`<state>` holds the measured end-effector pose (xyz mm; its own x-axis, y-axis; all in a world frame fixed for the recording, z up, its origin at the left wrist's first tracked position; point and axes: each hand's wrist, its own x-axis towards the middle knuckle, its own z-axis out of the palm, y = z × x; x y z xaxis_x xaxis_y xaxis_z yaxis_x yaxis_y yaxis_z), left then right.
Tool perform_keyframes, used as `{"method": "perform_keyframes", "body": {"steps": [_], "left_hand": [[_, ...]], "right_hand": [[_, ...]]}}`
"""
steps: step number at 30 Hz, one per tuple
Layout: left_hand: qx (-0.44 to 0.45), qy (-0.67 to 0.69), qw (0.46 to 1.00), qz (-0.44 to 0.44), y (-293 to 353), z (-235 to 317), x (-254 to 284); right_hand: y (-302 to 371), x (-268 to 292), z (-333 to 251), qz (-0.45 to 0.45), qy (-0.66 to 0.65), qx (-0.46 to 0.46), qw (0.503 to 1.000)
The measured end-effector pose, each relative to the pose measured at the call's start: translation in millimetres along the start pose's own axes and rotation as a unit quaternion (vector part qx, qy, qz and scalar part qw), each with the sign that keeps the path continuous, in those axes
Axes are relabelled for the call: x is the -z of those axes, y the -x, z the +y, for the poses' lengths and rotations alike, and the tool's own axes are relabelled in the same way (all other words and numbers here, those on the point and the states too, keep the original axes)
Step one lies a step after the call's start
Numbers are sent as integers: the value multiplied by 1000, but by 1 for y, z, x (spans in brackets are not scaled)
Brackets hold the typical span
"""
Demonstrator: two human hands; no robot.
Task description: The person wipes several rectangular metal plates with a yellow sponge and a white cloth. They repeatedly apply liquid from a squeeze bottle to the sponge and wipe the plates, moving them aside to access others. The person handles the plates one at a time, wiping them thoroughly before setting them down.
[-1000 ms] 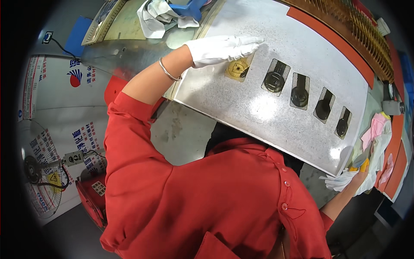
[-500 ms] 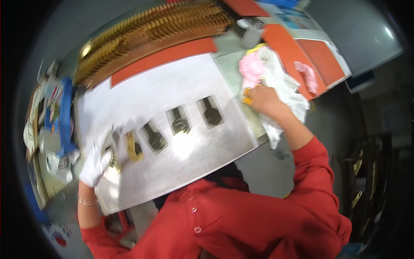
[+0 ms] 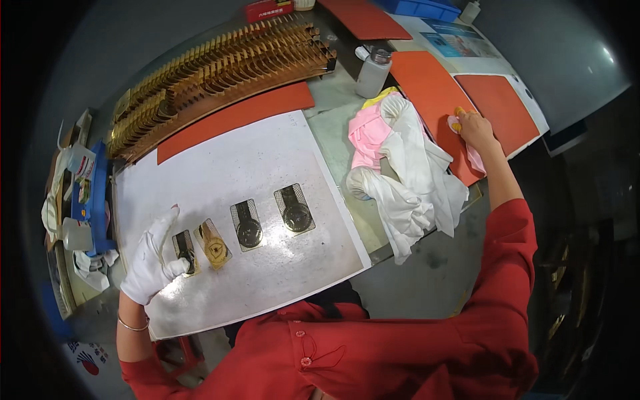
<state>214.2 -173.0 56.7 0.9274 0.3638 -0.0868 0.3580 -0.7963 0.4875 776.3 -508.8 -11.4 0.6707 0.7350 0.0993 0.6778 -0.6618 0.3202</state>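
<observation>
My left hand (image 3: 148, 267), in a white glove, rests at the left of a white sheet (image 3: 220, 160). Its fingers are spread, and the thumb overlaps the lower edge of a small dark metal plate (image 3: 182, 245). Beside that lies a gold-coloured plate (image 3: 213, 247) with a round end. Two more dark plates, each with a disc and mesh-like corners, lie further right: one near the middle (image 3: 247, 225) and another beyond it (image 3: 295, 209). My right hand (image 3: 475, 128), bare with yellow finger covers, closes on a pink cloth (image 3: 475, 160) on an orange mat (image 3: 427, 87).
White and pink cloths (image 3: 407, 157) lie heaped right of the sheet. Behind them stands a bottle (image 3: 373, 73). A long rack of gold-coloured pieces (image 3: 220, 73) runs along the back left. A blue tray (image 3: 100, 200) with bottles sits at the far left.
My right hand has moved right, from the heaped cloths to the pink cloth on the orange mat. The left hand stays by the plates. The whole view has shifted.
</observation>
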Motion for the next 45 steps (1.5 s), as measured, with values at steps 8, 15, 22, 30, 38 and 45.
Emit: {"method": "perform_keyframes", "body": {"steps": [8, 15, 22, 30, 38, 45], "left_hand": [[-79, -40, 996, 23, -55, 42, -13], [-114, 385, 916, 22, -158, 175, -75], [-240, 340, 902, 110, -204, 208, -130], [92, 757, 634, -131, -211, 202, -104], [-17, 453, 882, -126, -181, 144, -60], [135, 432, 876, 168, -36, 30, -24]], "right_hand": [[-1, 34, 12, -80, -365, -38, 927], [71, 133, -103, -59, -765, -8, 642], [88, 133, -165, 204, -392, 79, 893], [68, 141, -188, 87, -596, 79, 794], [-66, 128, -118, 161, -381, 72, 908], [-150, 122, -129, 197, -96, 190, 957]]}}
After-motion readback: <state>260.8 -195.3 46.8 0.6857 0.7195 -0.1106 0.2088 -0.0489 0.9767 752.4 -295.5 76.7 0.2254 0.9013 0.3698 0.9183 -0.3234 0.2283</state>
